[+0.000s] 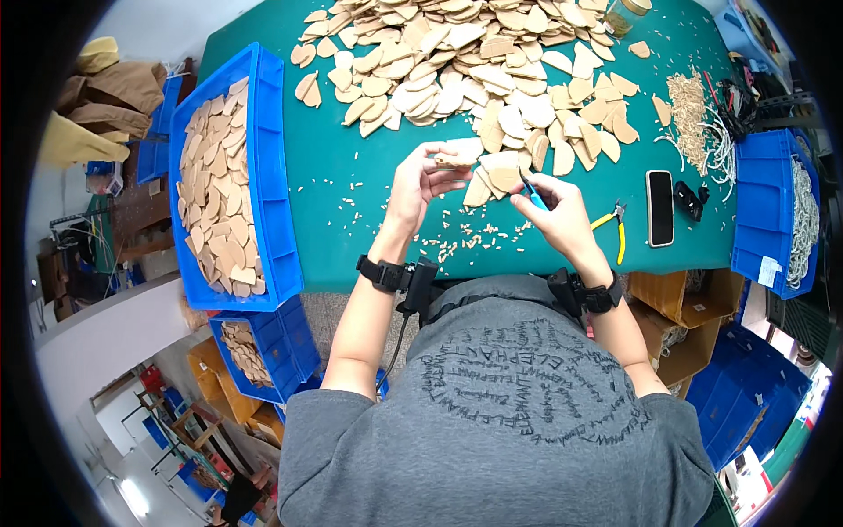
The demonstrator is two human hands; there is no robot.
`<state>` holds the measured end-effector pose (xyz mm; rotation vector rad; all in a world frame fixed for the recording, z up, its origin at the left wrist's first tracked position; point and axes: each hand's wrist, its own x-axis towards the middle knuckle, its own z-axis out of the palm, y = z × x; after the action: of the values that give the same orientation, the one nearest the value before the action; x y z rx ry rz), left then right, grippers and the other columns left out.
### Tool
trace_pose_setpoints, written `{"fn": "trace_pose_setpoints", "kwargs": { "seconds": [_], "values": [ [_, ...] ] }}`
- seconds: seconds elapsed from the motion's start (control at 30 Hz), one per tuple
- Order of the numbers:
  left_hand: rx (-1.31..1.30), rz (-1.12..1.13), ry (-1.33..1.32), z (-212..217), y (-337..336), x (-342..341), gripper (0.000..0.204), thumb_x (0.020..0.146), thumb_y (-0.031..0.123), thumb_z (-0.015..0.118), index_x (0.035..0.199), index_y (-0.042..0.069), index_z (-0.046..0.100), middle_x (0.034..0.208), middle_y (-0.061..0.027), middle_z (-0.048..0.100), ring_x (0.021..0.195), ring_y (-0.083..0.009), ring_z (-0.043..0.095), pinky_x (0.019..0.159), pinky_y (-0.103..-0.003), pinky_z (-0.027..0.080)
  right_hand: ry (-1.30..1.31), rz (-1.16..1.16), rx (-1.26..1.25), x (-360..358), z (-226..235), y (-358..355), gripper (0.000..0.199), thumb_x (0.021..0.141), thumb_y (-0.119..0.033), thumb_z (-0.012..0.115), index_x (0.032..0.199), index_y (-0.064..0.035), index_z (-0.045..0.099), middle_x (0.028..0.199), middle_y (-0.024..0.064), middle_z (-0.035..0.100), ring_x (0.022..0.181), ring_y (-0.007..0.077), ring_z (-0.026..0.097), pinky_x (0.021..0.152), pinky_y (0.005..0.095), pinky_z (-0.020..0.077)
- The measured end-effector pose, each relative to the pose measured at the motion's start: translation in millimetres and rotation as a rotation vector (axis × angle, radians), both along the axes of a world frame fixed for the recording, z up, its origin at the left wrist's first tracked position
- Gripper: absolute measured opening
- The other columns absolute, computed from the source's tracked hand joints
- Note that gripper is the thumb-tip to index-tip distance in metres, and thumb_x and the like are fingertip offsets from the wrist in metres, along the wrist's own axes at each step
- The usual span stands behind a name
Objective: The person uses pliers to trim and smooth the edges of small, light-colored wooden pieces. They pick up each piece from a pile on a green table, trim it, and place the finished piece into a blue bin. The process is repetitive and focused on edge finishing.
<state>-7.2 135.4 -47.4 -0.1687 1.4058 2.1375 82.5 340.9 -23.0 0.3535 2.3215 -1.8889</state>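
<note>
My left hand (417, 186) grips a flat tan half-round piece (464, 150), which looks like wood, by its edge between thumb and fingers. Just to its right, my right hand (562, 213) is closed around a small blue-handled tool (535, 197) with a dark tip; its exact kind is hard to make out. The tip is close to another tan piece (502, 169) lying beside the held one. A big heap of the same half-round pieces (439, 66) covers the far side of the green table (342, 228). Tiny pale pegs (474, 235) lie scattered below my hands.
At the left stands a long blue crate (274, 176) full of tan pieces. To the right are yellow-handled cutters (620, 239), a phone (659, 208), a black clip-like object (689, 201), a heap of pegs (689, 114), white cords (723, 149), a blue bin (762, 206) and a jar (622, 19).
</note>
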Motion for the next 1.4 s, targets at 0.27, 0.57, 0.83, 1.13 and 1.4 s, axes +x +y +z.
{"fn": "trace_pose_setpoints", "kwargs": {
  "seconds": [0.27,0.57,0.83,1.13,1.4],
  "values": [
    [-0.229,-0.075,0.328,42,-11,43,0.030,0.086,0.013,0.068,0.111,0.003,0.054,0.084,-0.0059,0.061,0.058,-0.0080,0.058,0.047,-0.019,0.046,0.060,0.185,0.057,-11,14,-18,0.023,0.079,-0.021,0.069,0.094,-0.0030,0.067,0.078,0.0068,0.065,0.072,0.0118,0.060,0.069,0.0261,0.0481],
    [-0.343,-0.103,0.459,60,-21,60,0.035,0.085,0.014,0.068,0.119,0.007,0.061,0.095,-0.0044,0.066,0.061,-0.0037,0.055,0.052,-0.019,0.046,0.059,0.254,0.043,-8,21,-26,0.026,0.080,-0.021,0.069,0.098,-0.0028,0.067,0.080,0.0053,0.064,0.067,0.0096,0.058,0.063,0.0239,0.0476],
    [-0.441,-0.115,0.664,49,-27,63,0.034,0.086,0.014,0.068,0.119,0.009,0.062,0.099,-0.0032,0.065,0.064,-0.0038,0.056,0.052,-0.017,0.045,0.048,0.286,0.070,-4,26,-30,0.023,0.080,-0.020,0.068,0.095,-0.0022,0.068,0.077,0.0040,0.063,0.063,0.0075,0.056,0.057,0.0227,0.0459],
    [-0.511,-0.126,0.811,47,-31,63,0.032,0.087,0.014,0.066,0.118,0.008,0.062,0.109,-0.0065,0.065,0.084,-0.0097,0.063,0.063,-0.022,0.053,0.118,0.269,0.074,-1,27,-36,0.017,0.078,-0.016,0.066,0.086,-0.0013,0.067,0.073,0.0047,0.061,0.064,0.0085,0.055,0.059,0.0235,0.0449],
    [-0.460,-0.136,0.690,49,-36,65,0.032,0.085,0.015,0.068,0.116,0.007,0.063,0.105,-0.0079,0.067,0.086,-0.0131,0.064,0.070,-0.026,0.052,0.107,0.251,0.097,2,14,-41,0.014,0.080,-0.015,0.066,0.082,-0.0015,0.065,0.070,0.0026,0.059,0.064,0.0058,0.054,0.058,0.0223,0.0437]
  ]
}}
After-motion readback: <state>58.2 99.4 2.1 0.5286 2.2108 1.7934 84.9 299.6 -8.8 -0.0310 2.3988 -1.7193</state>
